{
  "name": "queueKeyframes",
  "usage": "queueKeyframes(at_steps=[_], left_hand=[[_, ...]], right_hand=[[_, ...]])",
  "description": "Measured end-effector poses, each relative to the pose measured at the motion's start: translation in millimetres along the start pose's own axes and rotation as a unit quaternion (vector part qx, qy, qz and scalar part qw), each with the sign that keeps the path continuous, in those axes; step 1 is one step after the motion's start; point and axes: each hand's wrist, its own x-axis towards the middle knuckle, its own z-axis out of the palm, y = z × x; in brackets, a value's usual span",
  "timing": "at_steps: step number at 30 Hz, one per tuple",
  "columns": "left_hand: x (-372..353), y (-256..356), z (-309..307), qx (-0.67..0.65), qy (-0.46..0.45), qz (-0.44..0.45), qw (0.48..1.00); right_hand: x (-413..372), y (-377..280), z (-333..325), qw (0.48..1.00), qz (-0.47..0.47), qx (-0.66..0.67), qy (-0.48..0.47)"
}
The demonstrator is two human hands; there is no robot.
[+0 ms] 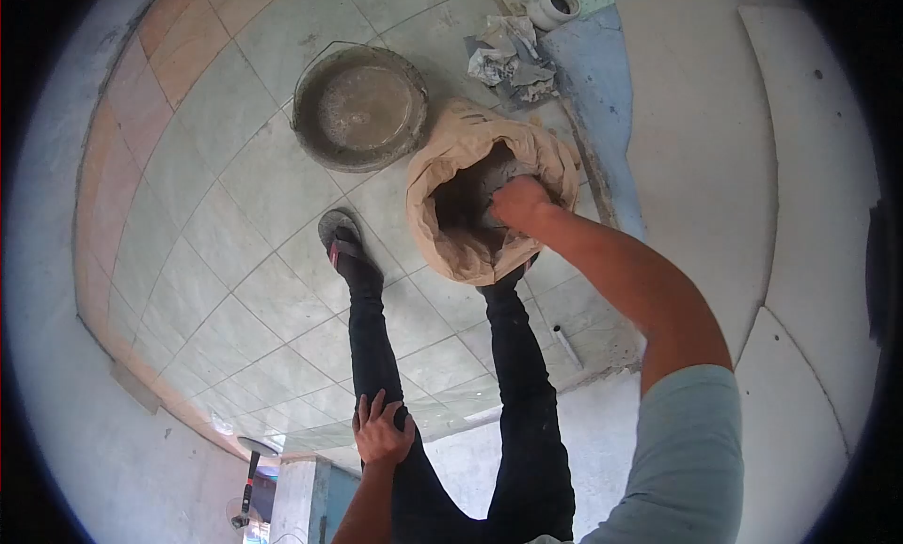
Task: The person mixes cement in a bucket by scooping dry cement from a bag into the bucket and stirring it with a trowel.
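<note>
My right hand reaches into the mouth of a brown paper bag standing on the floor with its rim rolled open. The fingers are curled closed, and what they hold is hidden. Grey powder shows inside the bag beside that hand. My left hand rests on my left knee, fingers spread, holding nothing. Left of the bag is a round bucket with a wire handle, holding murky brownish water.
Crumpled paper and a white pipe fitting lie beyond the bag. A short grey pipe is on the tiled floor by my right leg. A pale wall stands to the right.
</note>
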Motion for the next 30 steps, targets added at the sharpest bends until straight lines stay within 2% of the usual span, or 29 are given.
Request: queueKeyframes(at_steps=[4,7,10,13,16,19,22,24,25,28,30], left_hand=[[-2.8,2.4,3.5,-0.008,0.004,-0.004,1.0],[0.4,2.1,3.5,-0.006,-0.001,-0.008,1.0],[-1.7,4.6,4.1,-0.002,-0.003,-0.004,1.0],[-0.8,6.3,2.5,0.009,-0.006,-0.008,1.0],[-0.7,9.5,3.8,0.01,-0.01,-0.008,1.0],[-0.8,10.1,5.4,0.008,-0.012,-0.009,1.0],[0.6,9.7,3.8,0.013,-0.007,-0.003,1.0],[-0.1,8.2,1.9,0.01,-0.005,0.0,1.0],[0.7,8.0,0.7,0.011,-0.005,0.0,1.0],[-1.7,8.9,1.6,0.01,-0.007,0.0,1.0],[0.8,5.0,4.2,0.012,0.001,0.006,1.0]], right_hand=[[-47.4,20.9,-21.8,0.999,0.015,-0.027,0.026],[-68.7,23.9,-54.1,0.987,0.104,0.109,0.051],[-32.4,17.7,-29.6,0.982,0.09,0.088,0.143],[14.4,-3.5,12.9,0.961,0.082,-0.002,0.265],[25.1,-7.9,35.5,0.964,0.058,0.07,0.248],[6.8,3.8,29.8,0.992,0.078,0.067,0.07],[-33.7,19.0,-3.2,0.998,0.043,0.015,0.048],[-49.2,20.5,-23.0,0.997,0.063,-0.019,0.039],[-51.5,18.9,-27.2,0.996,0.074,-0.034,0.036],[-56.5,17.3,-29.5,0.983,0.129,-0.009,0.13],[-42.6,12.4,-19.6,0.971,0.122,-0.036,0.2]])
